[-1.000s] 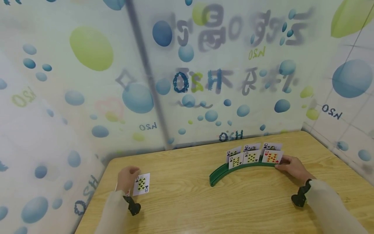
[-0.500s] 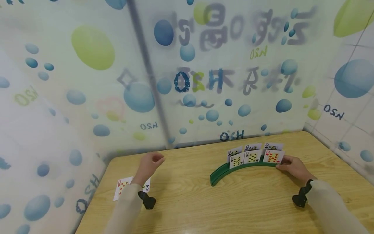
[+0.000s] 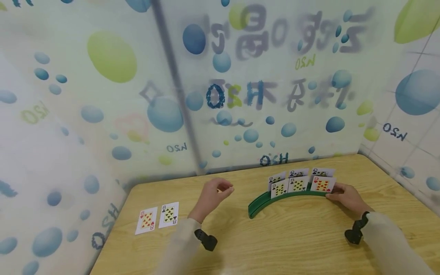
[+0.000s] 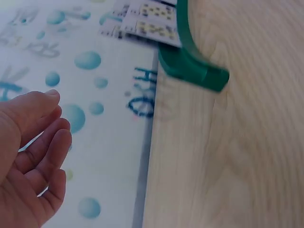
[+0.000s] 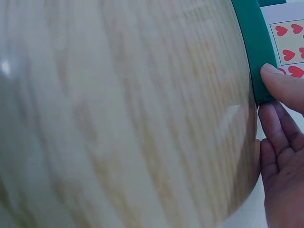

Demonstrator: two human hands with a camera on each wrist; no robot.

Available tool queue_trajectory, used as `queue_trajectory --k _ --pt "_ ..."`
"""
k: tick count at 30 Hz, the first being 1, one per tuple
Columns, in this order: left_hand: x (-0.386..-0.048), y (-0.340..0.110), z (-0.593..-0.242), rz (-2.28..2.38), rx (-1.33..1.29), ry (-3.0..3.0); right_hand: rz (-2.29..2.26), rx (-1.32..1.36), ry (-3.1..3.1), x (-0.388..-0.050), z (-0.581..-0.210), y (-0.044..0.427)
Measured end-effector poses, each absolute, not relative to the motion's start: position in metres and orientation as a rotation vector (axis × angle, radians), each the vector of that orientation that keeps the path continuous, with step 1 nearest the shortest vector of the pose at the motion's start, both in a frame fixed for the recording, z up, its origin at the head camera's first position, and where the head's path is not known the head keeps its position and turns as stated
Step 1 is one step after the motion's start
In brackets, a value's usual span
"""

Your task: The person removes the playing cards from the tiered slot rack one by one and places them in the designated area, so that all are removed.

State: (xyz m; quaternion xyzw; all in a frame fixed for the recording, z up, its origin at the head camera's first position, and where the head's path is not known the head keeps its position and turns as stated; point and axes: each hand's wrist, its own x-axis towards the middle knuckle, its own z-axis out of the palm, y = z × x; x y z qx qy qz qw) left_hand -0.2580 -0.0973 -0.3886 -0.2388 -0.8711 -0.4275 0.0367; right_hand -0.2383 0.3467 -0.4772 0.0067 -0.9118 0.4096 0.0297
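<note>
A curved green card holder (image 3: 259, 205) stands on the wooden table with two rows of playing cards upright in it. At its right end my right hand (image 3: 350, 198) pinches the holder, thumb on the front face and fingers behind, close to a hearts card (image 3: 322, 185). In the right wrist view the thumb (image 5: 285, 88) overlaps that card's lower corner. My left hand (image 3: 211, 196) hovers left of the holder, fingers loosely curled around nothing. The left wrist view has the hand (image 4: 33, 156) apart from the holder's near end (image 4: 204, 76).
On the table's left side lie two face-up cards, a red eight of hearts (image 3: 146, 220) and a black eight of clubs (image 3: 169, 214). A patterned curtain (image 3: 220, 141) hangs along the table's back edge. Black wrist cameras sit on both wrists.
My left hand has left the cards on the left and moved right toward the holder, uncovering both eights. The right hand has stayed at the holder's end.
</note>
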Motion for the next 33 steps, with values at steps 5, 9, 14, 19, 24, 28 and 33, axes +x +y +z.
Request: queue_trajectory --k 5,9,14,19,24,28,33 --pt "-0.257 -0.063 -0.396 -1.406 -0.754 -2.669 1.257 0.011 -2.809 -0.238 -0.477 0.348" --pt "-0.258 -0.036 -0.402 -1.474 -0.733 -2.658 1.267 0.019 -2.799 -0.239 -0.476 0.347" --pt "-0.257 -0.01 -0.411 -1.534 -0.685 -2.651 1.282 0.019 -2.792 -0.239 -0.477 0.346" --pt "-0.254 0.006 -0.414 -1.563 -0.638 -2.596 1.27 0.009 -2.795 -0.24 -0.48 0.348" --pt "-0.255 0.015 -0.417 -1.592 -0.612 -2.534 1.275 0.008 -2.801 -0.24 -0.48 0.348" --pt "-0.256 0.022 -0.419 -1.624 -0.591 -2.529 1.27 0.01 -2.803 -0.239 -0.48 0.347" --pt "-0.258 0.03 -0.422 -1.631 -0.505 -2.541 1.26 0.01 -2.805 -0.238 -0.479 0.347"
